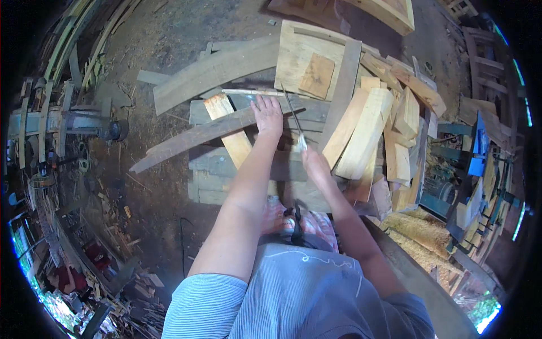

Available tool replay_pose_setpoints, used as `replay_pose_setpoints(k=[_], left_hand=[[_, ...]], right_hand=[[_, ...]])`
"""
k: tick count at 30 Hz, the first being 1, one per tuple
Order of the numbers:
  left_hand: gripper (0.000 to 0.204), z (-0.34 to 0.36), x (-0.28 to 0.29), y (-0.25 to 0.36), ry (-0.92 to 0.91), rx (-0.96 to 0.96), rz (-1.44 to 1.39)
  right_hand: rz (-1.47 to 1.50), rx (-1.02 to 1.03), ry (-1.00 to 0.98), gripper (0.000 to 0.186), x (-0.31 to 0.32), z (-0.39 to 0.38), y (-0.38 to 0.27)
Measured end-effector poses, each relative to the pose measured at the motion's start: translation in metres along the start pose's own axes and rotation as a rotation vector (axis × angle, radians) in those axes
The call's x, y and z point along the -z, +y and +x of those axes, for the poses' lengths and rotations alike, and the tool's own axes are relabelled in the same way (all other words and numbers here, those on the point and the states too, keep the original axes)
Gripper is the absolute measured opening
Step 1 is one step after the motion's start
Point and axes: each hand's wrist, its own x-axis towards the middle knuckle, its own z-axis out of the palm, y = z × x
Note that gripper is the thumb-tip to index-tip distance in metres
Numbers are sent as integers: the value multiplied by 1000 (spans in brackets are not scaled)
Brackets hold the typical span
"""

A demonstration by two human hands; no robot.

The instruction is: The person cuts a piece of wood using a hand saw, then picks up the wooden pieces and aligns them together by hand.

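Observation:
My left hand (267,117) lies flat on a long, weathered brown board (206,134), fingers stretched out. The board slants across a pale wooden block (237,146), and its far end sticks out to the left. Closed round a light-coloured handle, my right hand (314,164) holds a handsaw (291,106), its thin dark blade seen nearly edge-on. That blade crosses the board close to its right end, just right of my left hand; whether its teeth are in the wood I cannot tell. Beneath everything is a low bench of grey planks (213,162).
Several pale offcuts (366,134) are piled on the right of the bench. A plywood sheet (288,56) with a small wood piece (317,75) lies beyond, beside a wide grey board (217,70). Machinery with a blue part (479,148) stands far right; scrap wood lies lower left.

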Motion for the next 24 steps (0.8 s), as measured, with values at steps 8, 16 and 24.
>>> replay_pose_setpoints(k=[8, 16, 24], left_hand=[[43, 3, -10, 4, -12, -4, -32], [45, 6, 2, 14, -14, -37, -6], [43, 0, -8, -1, -17, -12, 8]], right_hand=[[55, 63, 95, 33, -4, 17, 5], [49, 64, 138, 35, 18, 38, -9], [39, -18, 28, 36, -4, -13, 2]])
